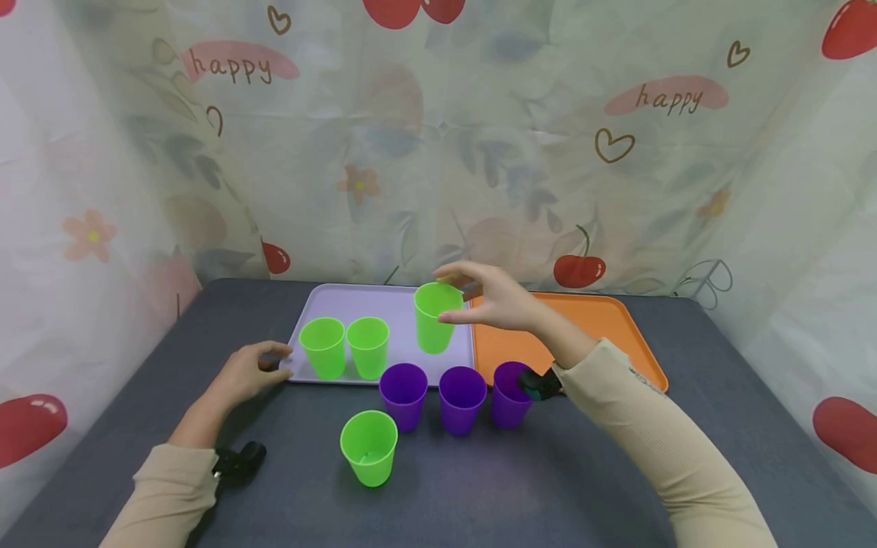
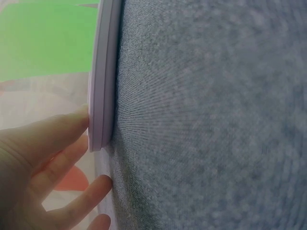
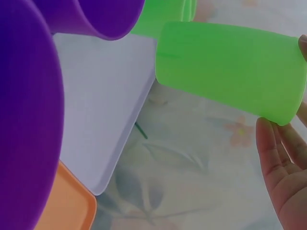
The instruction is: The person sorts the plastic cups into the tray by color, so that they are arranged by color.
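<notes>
My right hand grips a green cup near its rim. That cup hangs upright over the right part of the lavender tray; in the right wrist view, the tray and the held cup are apart. On the tray's left side stand two more green cups side by side. My left hand is at the tray's left edge, and its fingertips touch the rim in the left wrist view. Another green cup stands on the table in front.
Three purple cups stand in a row along the front of the trays, the rightmost partly behind my right wrist strap. An orange tray adjoins the lavender one. A printed curtain hangs behind the dark table.
</notes>
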Demonstrator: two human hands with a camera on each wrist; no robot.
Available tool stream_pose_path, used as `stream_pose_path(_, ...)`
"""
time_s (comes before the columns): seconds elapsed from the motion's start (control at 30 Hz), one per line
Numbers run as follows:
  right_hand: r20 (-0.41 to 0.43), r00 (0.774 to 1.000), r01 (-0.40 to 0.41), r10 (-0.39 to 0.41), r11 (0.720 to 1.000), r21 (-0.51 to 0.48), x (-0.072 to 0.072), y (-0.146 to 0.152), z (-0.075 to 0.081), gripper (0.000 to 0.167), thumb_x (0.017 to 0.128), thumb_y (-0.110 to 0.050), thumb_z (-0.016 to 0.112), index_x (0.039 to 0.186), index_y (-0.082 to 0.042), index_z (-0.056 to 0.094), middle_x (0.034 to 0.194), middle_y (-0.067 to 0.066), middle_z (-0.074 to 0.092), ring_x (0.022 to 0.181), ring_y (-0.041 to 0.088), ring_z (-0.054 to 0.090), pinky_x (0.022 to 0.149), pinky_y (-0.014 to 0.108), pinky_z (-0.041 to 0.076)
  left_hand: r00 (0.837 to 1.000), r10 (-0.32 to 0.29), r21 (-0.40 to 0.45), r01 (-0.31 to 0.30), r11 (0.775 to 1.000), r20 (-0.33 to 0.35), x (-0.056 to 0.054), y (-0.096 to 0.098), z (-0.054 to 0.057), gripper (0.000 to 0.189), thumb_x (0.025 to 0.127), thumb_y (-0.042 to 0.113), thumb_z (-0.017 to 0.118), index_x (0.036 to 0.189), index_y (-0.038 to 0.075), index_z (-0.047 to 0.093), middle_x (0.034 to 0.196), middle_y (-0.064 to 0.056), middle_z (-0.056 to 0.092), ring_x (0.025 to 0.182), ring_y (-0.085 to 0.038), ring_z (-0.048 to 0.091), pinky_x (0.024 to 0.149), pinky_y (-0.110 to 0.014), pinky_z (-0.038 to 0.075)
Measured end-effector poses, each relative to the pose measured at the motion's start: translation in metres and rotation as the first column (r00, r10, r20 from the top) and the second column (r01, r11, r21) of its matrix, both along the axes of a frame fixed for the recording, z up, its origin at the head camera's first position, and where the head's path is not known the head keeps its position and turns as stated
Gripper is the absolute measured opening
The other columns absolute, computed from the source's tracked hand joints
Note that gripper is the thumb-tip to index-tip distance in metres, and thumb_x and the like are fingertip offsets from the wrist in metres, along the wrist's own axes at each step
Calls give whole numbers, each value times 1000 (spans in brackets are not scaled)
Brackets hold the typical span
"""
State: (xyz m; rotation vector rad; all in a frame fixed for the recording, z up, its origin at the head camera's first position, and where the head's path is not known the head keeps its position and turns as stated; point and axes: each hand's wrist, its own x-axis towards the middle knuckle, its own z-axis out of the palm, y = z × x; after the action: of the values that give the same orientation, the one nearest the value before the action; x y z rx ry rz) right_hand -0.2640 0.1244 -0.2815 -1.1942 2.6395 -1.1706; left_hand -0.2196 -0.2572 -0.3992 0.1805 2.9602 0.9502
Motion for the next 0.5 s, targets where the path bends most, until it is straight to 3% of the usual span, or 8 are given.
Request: stream_pose_path(0.5, 53, 998, -41, 37, 995, 95, -20, -13, -7, 56, 77, -20, 76, 127, -8, 54, 127, 9, 59, 112, 24, 58, 89, 38, 52, 1000, -3, -4, 3, 1000, -11, -1, -1, -1, 40, 84, 18, 67, 119, -1, 59, 120, -26, 58, 106, -45, 57, 82, -51, 50)
